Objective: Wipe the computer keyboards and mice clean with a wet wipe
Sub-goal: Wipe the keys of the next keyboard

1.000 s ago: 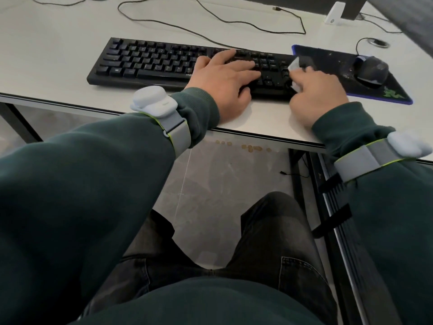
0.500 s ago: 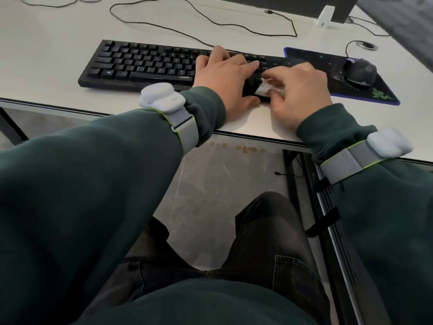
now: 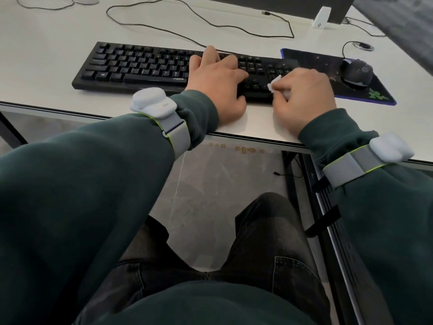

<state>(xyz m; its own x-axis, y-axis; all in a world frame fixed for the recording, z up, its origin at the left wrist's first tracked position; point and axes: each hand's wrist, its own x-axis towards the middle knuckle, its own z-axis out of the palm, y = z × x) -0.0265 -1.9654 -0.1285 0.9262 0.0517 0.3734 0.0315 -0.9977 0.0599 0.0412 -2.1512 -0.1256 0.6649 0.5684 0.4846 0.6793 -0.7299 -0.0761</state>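
Observation:
A black keyboard (image 3: 140, 66) lies across the white desk (image 3: 46, 50). My left hand (image 3: 218, 80) rests flat on its right-middle keys, fingers straight. My right hand (image 3: 304, 95) grips a crumpled white wet wipe (image 3: 274, 84) and holds it against the keyboard's right end near the front edge. A black mouse (image 3: 357, 72) sits on a dark mouse pad (image 3: 316, 59) with a green logo, to the right of my right hand and apart from it.
A thin black cable (image 3: 210, 24) snakes over the desk behind the keyboard. A small white stand (image 3: 322, 17) and a dark monitor base sit at the back right. The desk's front edge runs just under my wrists; my legs are below.
My right hand with the wipe went from the keyboard's far right end leftward to the front right keys, and now sits slightly to the right of there. My left hand has stayed on the keys.

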